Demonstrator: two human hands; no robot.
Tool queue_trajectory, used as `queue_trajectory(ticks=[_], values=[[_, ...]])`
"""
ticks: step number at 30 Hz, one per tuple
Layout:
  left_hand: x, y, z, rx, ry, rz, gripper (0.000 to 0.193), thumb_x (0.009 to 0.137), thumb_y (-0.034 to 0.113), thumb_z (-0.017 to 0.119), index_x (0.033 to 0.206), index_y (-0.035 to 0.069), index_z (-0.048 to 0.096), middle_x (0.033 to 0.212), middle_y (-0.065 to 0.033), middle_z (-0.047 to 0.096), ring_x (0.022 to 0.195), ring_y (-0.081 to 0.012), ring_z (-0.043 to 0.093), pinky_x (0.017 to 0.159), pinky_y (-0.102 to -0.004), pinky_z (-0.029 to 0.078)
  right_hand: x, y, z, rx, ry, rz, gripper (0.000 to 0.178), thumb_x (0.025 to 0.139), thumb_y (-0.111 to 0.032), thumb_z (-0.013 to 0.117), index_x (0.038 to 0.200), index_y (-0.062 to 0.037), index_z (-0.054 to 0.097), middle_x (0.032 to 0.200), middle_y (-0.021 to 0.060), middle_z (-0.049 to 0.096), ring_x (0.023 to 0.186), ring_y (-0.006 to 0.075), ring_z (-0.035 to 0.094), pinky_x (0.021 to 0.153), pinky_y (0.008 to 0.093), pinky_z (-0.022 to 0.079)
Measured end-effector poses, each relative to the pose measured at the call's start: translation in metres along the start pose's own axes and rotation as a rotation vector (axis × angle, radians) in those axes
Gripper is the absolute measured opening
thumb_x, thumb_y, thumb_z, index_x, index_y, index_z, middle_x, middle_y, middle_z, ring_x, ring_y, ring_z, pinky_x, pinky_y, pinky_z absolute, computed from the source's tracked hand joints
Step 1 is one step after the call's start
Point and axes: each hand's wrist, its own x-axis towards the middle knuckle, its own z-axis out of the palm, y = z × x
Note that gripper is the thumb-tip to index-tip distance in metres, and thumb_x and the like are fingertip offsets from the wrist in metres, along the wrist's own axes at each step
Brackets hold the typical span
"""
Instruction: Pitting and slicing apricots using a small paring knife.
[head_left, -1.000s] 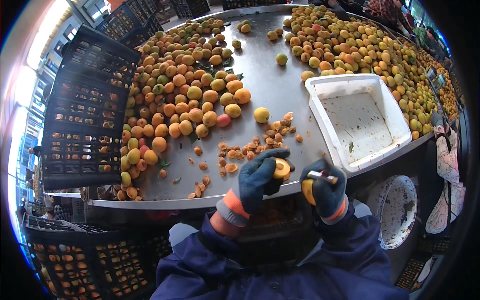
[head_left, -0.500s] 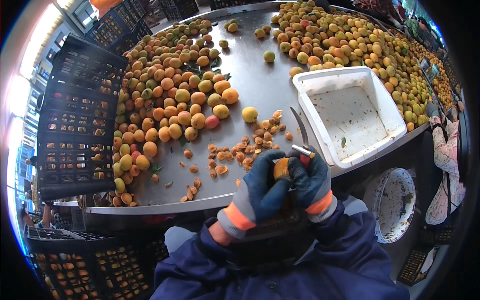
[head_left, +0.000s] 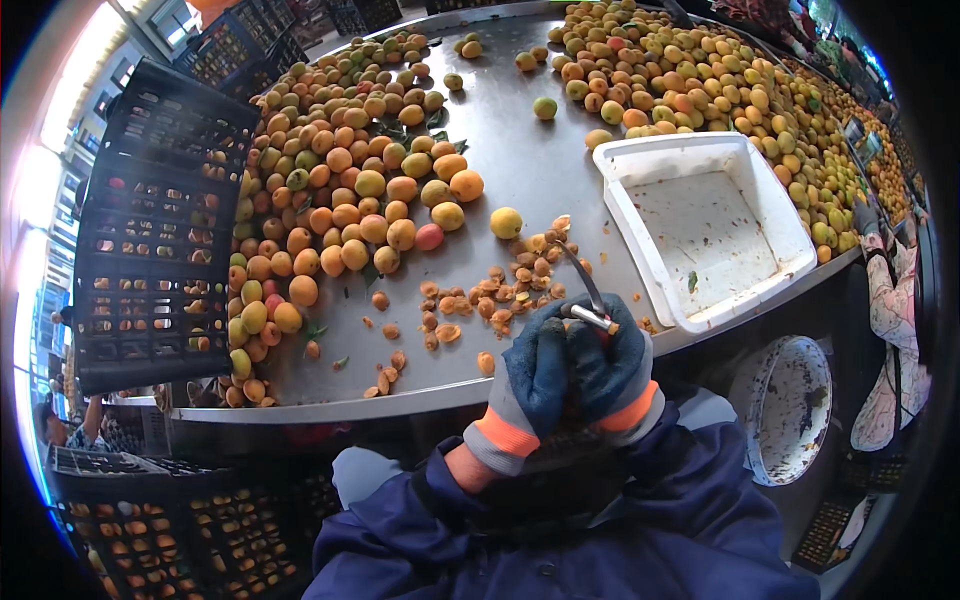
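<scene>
My gloved left hand [head_left: 538,365] and gloved right hand [head_left: 612,368] are drawn together in front of me, just past the near edge of the metal table [head_left: 520,160]. A curved knife [head_left: 583,272] with a pale handle end is gripped in my right hand, its blade pointing away over the table. The left fingers curl inward against the right hand. Whatever lies between the palms is hidden by the gloves. Beyond the hands, small brown pits and fruit scraps [head_left: 500,290] lie scattered. A single yellow apricot [head_left: 506,223] sits just past them.
Heaps of apricots cover the left [head_left: 345,200] and far right [head_left: 700,85]. At left, a black crate [head_left: 160,230] stands tilted at the table's edge. A white tub [head_left: 720,240] rests on the right, holding bits of debris. Below it is a stained white bucket [head_left: 790,410]; filled crates [head_left: 190,530] stand lower left.
An apricot seen between my hands is now hidden as they have closed together. The knife has tipped to the left, its blade now over the pits.
</scene>
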Motion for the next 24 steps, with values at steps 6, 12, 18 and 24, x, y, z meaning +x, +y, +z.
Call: queue_trajectory(ticks=[6, 12, 18, 24], values=[[0.001, -0.014, -0.005, 0.154, 0.005, 0.162, 0.036, 0.100, 0.018, 0.035, 0.125, -0.002, 0.051, 0.118, -0.0182, 0.060, 0.113, -0.0275, 0.056, 0.099, -0.0347, 0.041, -0.001, 0.001, 0.004, 0.048, -0.018, -0.074, 0.028, 0.090, -0.021, 0.062, 0.111, -0.0050, 0.055, 0.093, 0.0123, 0.066, 0.084, 0.0216, 0.068, 0.074, 0.0317, 0.052], [-0.003, -0.021, -0.010, 0.187, -0.079, 0.173, 0.027, 0.089, 0.008, 0.055, 0.116, 0.003, 0.056, 0.105, -0.0166, 0.063, 0.095, -0.0297, 0.063, 0.082, -0.0349, 0.050, -0.003, 0.005, 0.003, -0.050, -0.017, -0.190, 0.026, 0.085, -0.024, 0.064, 0.103, -0.0070, 0.056, 0.083, 0.0132, 0.066, 0.073, 0.0326, 0.067, 0.064, 0.0372, 0.052], [-0.005, -0.012, -0.015, -0.004, -0.185, -0.067, 0.025, 0.093, 0.011, 0.045, 0.115, 0.001, 0.054, 0.107, -0.0176, 0.061, 0.100, -0.0281, 0.060, 0.087, -0.0354, 0.047, 0.002, -0.003, 0.002, -0.122, -0.008, -0.304, 0.018, 0.087, -0.021, 0.060, 0.098, -0.0074, 0.057, 0.075, 0.0132, 0.063, 0.066, 0.0362, 0.064, 0.058, 0.0389, 0.051], [-0.001, -0.011, -0.006, 0.118, -0.026, 0.126, 0.028, 0.093, 0.015, 0.052, 0.118, 0.004, 0.057, 0.109, -0.0101, 0.063, 0.097, -0.0186, 0.061, 0.085, -0.0338, 0.048, -0.002, 0.004, 0.004, 0.149, 0.002, -0.126, 0.021, 0.090, -0.021, 0.061, 0.100, -0.0040, 0.056, 0.074, 0.0092, 0.062, 0.067, 0.0211, 0.064, 0.064, 0.0323, 0.050]])
